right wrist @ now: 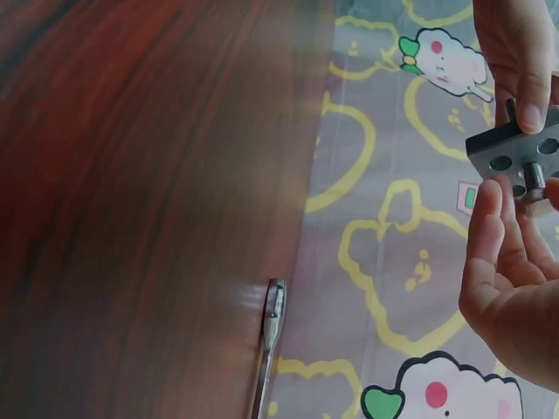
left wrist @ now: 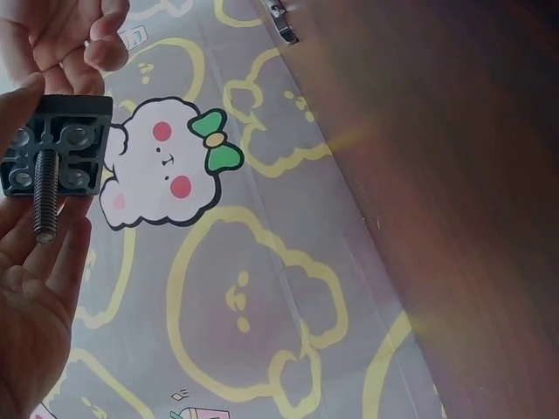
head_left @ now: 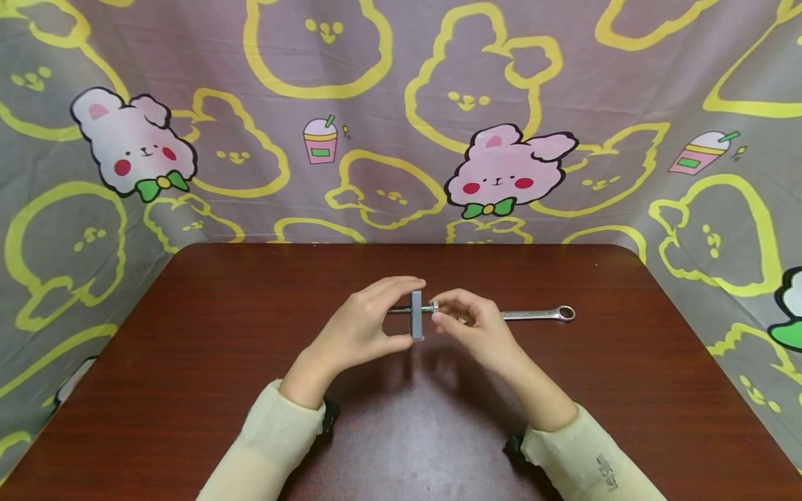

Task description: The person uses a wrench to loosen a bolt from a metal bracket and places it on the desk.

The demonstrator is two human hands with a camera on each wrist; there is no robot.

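Note:
My left hand point(head_left: 360, 321) grips a small grey square plate point(head_left: 416, 315) by its opposite edges, fingers along the top and thumb below. Its ribbed back, with round holes near the corners, faces the left wrist view. A long threaded bolt point(left wrist: 46, 196) runs through the plate's middle, and its shank sticks out toward my left palm. On the plate's other side my right hand point(head_left: 479, 330) pinches the hex bolt head point(head_left: 434, 307) between thumb and fingertips. A short length of thread shows between head and plate in the right wrist view.
A silver combination wrench point(head_left: 535, 315) lies on the dark red-brown table point(head_left: 250, 292), its ring end pointing right and its other end hidden behind my right hand. A patterned curtain point(head_left: 376, 125) hangs around the table's back and sides.

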